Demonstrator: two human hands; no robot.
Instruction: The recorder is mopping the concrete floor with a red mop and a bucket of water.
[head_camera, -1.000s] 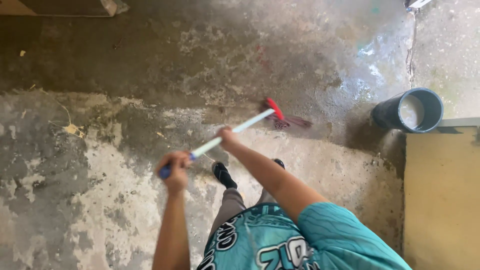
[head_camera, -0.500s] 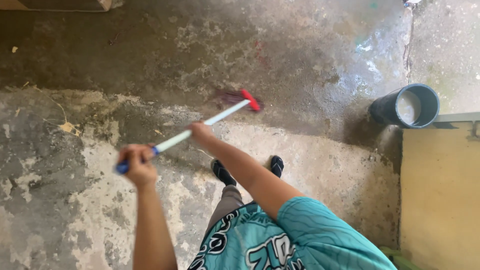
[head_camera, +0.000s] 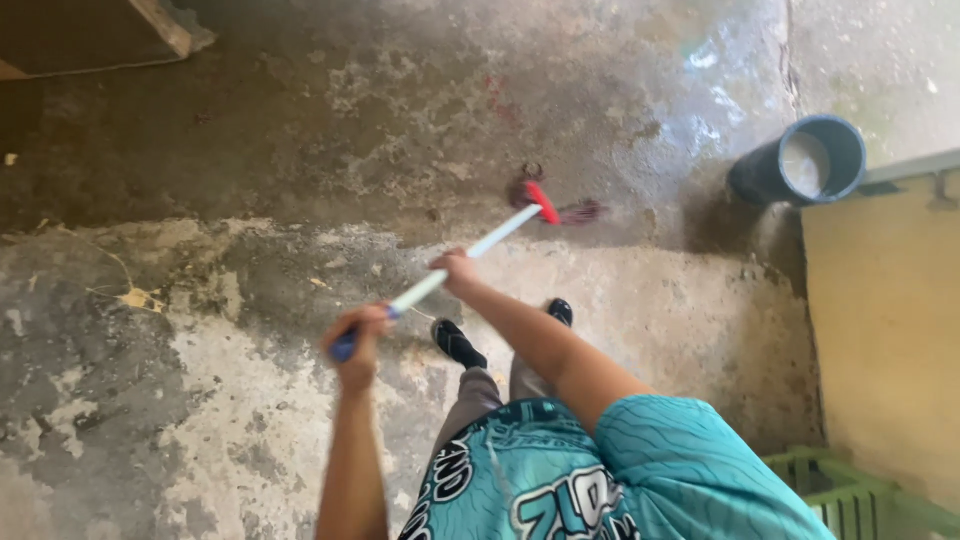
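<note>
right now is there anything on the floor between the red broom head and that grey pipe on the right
Nothing visible does. The red broom head rests on wet, bare concrete floor, and the stretch from it to the grey pipe shows only damp stains. Both hands, left and right, grip the pale handle.

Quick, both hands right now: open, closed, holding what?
Left hand: closed around the blue end of the broom handle.
Right hand: closed on the handle, further down.

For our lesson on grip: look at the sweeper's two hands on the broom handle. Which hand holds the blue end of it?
The left hand. It is closed over the blue tip of the broom handle, nearest the body, while the right hand grips the pale shaft partway towards the red head.
</note>
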